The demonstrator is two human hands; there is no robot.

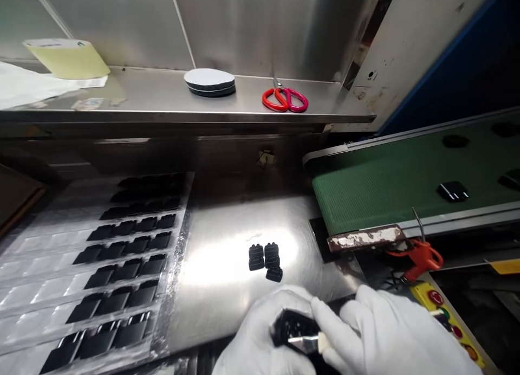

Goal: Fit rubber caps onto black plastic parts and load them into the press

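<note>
In a white glove, my left hand (pixel 264 331) is closed around a glossy black plastic part (pixel 296 326) at the bottom centre. My right hand (pixel 377 331), gloved too, grips a knife (pixel 304 343) whose short metal blade rests against that part; most of its handle is hidden by the fingers. Just beyond my hands, small black plastic pieces lie on the steel table (pixel 219 304): two upright-looking ones, a left piece (pixel 256 257) and a right piece (pixel 272 254), with a smaller piece (pixel 274 274) below them.
A clear compartment tray (pixel 40 288) at left holds rows of black parts. On the right, a green conveyor belt (pixel 365 185) carries several black parts, including a shiny one (pixel 453 191). An orange air gun (pixel 422 258) hangs beside it. Red-handled scissors (pixel 285 98) lie on the shelf (pixel 154 101).
</note>
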